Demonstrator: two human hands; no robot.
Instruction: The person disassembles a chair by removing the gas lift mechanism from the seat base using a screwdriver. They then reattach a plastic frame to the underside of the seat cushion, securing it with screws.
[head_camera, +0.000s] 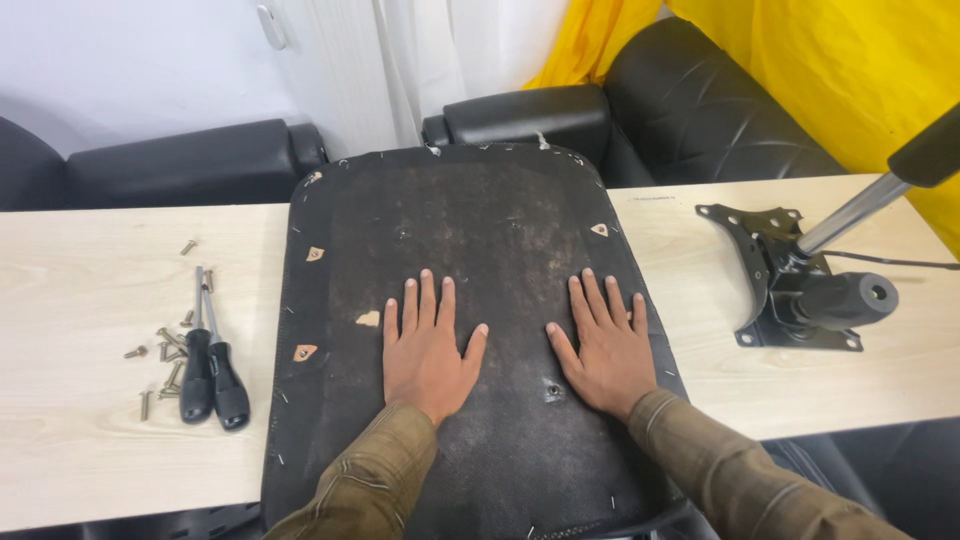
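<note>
Upturned seat (500, 230) flat on the table (80, 300), long axis running near to far, near edge hanging over the table's near side. Underside black, worn and dusty, with torn patches showing pale wood and staples along the rim. Left hand (425, 350) and right hand (605, 350) pressed flat on it, fingers spread, holding nothing. Left: two screwdrivers (212, 365) among loose screws (165, 345). Right: black mechanism (800, 290) with metal lever.
</note>
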